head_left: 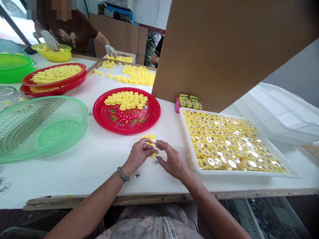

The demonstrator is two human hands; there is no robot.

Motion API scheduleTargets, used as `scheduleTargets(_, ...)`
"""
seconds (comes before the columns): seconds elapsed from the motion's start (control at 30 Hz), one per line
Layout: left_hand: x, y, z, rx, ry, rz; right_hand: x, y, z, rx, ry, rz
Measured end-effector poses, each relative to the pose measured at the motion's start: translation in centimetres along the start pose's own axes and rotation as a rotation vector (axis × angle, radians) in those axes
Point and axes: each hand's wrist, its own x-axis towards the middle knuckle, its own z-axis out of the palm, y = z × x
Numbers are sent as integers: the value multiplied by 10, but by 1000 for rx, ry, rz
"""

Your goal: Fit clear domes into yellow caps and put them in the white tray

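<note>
Just in front of me, my left hand (pixel 139 152) has its thumb and fingers closed in a pinch on a small yellow plastic piece (pixel 155 154), which the fingers partly cover. My right hand (pixel 171 161) is close beside it, thumb and forefinger apart around the piece; whether they touch it I cannot tell. A few more yellow pieces (pixel 151 136) lie right behind my fingertips. On the white table near my wrists is a clear round disc (pixel 137 176) with a dark print, and a second disc (pixel 155 162) lies partly under my right thumb.
A red tray (pixel 127 129) of yellow pieces stands ahead. To the right is a white tray (pixel 188 149) full of yellow pieces with shiny printed tops. A green basket (pixel 59 132) is at left. A cardboard panel (pixel 211 49) rises behind. Across the table a gloved person handles yellow pieces.
</note>
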Motion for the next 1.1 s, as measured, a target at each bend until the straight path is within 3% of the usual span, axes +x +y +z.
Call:
scheduleTargets(0.23,-2,-6,0,-171,54,-82,0,5,12,-25,103,81)
scheduleTargets(0.33,-1,-10,-3,-175,77,-69,5,10,12,-41,79,81)
scheduleTargets(0.5,0,-20,-7,-13,115,-43,11,27,7,-39,-30,66)
scheduleTargets(0.7,1,-25,-6,20,114,-29,11,40,10,34,-93,76)
scheduleTargets(0.83,-2,-28,-13,339,209,24,9,46,12,-38,-93,68)
scheduleTargets(0.93,-7,-33,-14,472,162,-1,7,50,12,-56,-95,56)
scheduleTargets(1.1,-8,-40,-7,443,111,26,3,49,10,-7,-129,41)
